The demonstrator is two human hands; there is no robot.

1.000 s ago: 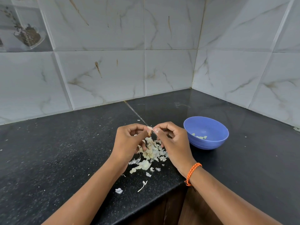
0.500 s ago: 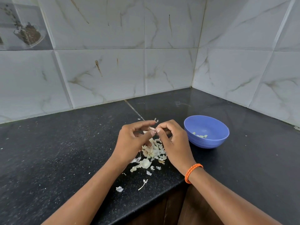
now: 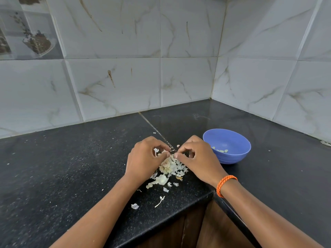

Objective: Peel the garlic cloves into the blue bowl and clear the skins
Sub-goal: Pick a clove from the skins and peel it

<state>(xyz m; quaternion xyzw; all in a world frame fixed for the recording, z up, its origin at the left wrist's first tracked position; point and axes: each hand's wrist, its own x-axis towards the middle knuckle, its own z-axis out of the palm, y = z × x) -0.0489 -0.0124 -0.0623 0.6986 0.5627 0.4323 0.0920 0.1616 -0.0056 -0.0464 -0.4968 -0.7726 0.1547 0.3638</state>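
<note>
Head view: I watch left hand (image 3: 145, 158) and right hand (image 3: 197, 156) pinch one garlic clove (image 3: 172, 152) above skins (image 3: 170, 167); a slip drops it among them, short of the blue bowl (image 3: 231, 158).

White marble-look wall tiles (image 3: 116, 83) meet in a corner above a speckled black stone countertop (image 3: 53, 167).

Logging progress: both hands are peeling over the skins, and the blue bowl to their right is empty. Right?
Not quite. The head view shows the bowl already holds a few peeled cloves. The rest stands: left hand and right hand work over the skins.
</note>
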